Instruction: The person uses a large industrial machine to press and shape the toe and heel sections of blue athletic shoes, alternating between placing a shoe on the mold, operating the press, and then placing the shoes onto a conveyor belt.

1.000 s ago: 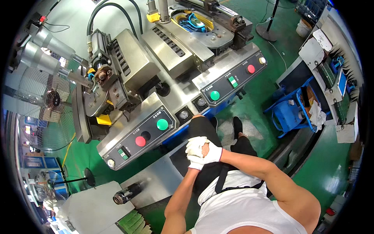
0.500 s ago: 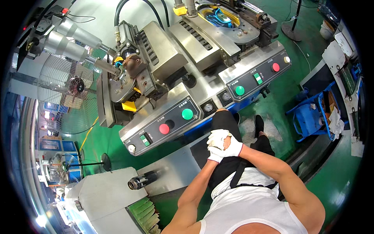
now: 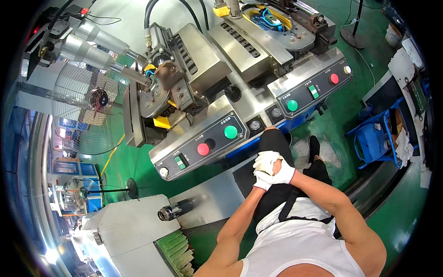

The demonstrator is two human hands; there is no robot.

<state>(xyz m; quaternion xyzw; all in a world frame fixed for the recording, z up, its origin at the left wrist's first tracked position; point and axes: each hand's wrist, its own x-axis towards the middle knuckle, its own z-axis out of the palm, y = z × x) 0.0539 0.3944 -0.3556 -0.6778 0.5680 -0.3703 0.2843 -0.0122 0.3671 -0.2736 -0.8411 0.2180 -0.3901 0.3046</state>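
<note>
Stood close before a steel machine, both hands drawn in against the body, away from the controls.

Right hand (image 3: 276, 165) seen curled over the left hand (image 3: 263, 181), fingers closed round it. Left hand mostly covered by that grip, so how far open could not be told. Nothing else seen in either hand. Both clad in white gloves (image 3: 267, 161). Clasp possibly meant to tug or seat a glove, but not certain.

Gloved pair held just above the dark trouser leg (image 3: 273, 144), just below the front edge of the near control panel (image 3: 203, 138), apart from it. Green button (image 3: 230, 132) and red button (image 3: 203, 149) within easy reach, neither touched. Panel tilted toward the operator, likely so the buttons face whoever stands there.

Second control panel (image 3: 314, 85) set to the right, same slant, same green and red pair.

Beyond the panels: clamping head (image 3: 161, 87) with a bright tube (image 3: 92, 44) running into it from the upper left, and a yellow piece (image 3: 161, 122) below. Placed well apart from the hands, buttons between, presumably to keep fingers clear of the moving parts.

Standing fan (image 3: 92, 101) at left, turned toward the machine. Blue crate (image 3: 374, 141) on the green floor at right, near the operator's side.
</note>
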